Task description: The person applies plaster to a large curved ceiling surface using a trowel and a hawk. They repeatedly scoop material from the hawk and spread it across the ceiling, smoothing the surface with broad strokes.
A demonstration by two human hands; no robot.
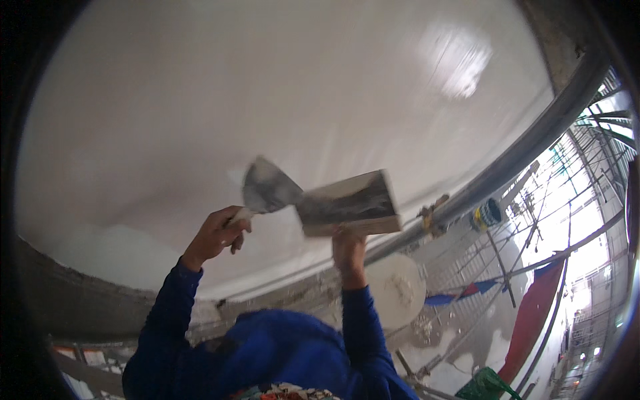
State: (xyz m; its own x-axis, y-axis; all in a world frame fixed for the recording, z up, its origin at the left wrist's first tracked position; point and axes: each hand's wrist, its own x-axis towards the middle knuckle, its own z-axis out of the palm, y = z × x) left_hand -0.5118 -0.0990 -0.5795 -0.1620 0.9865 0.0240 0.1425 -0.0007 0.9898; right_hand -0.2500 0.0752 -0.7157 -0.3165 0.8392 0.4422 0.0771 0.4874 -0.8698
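My left hand (217, 233) is raised and grips the handle of a broad putty knife (267, 187); its grey, smeared blade is blurred and lies against the white ceiling (267, 87). My right hand (348, 247) holds up a flat rectangular plaster board (350, 203) from below. The board's left edge touches the knife blade. Both arms wear blue sleeves and come up from the lower edge.
A grey pipe (533, 140) runs along the ceiling's right edge. Below it stand a round white bucket (397, 287) with white paste, a blue-and-yellow roll (487, 215), metal scaffold bars (567, 247), red and blue cloth (533, 313) and a green container (487, 387).
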